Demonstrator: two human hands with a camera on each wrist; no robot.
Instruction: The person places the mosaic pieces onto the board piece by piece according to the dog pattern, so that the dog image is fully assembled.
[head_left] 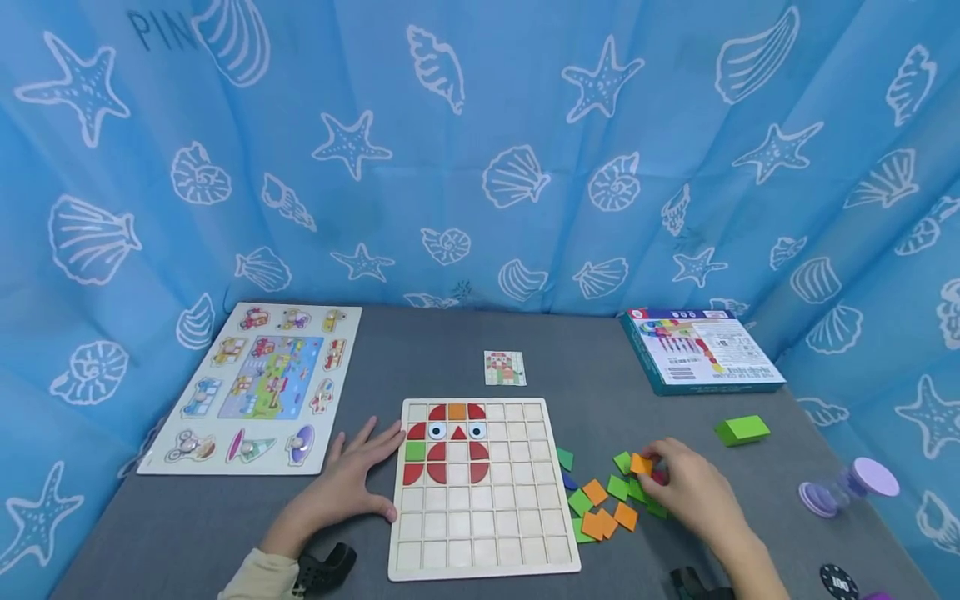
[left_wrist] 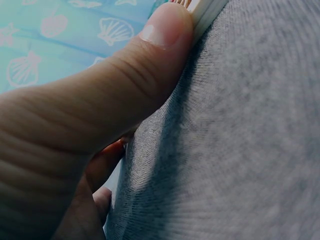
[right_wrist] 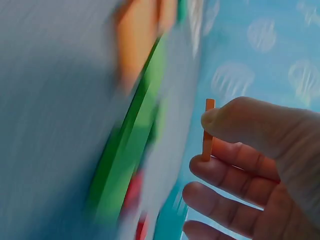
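Note:
My right hand (head_left: 692,489) pinches a thin orange square tile (right_wrist: 207,145) between thumb and fingertips, above a loose pile of tiles. In that pile lie orange tiles (head_left: 626,517) and green tiles (head_left: 581,502), with bits of red and blue among them. A wooden grid board (head_left: 483,525) lies in front of me; its upper left cells hold red curved pieces (head_left: 437,473), a green square (head_left: 415,451), an orange square (head_left: 457,411) and two eye tiles (head_left: 476,430). My left hand (head_left: 348,477), fingers spread, rests along the board's left edge, its thumb touching the rim.
A small picture card (head_left: 505,367) lies beyond the board. To the left is a knobbed vehicle puzzle (head_left: 341,333). Right of the pile are a flat box (head_left: 705,354), a green block (head_left: 742,430), a purple-ended clear object (head_left: 847,486) and a black chip (head_left: 839,581).

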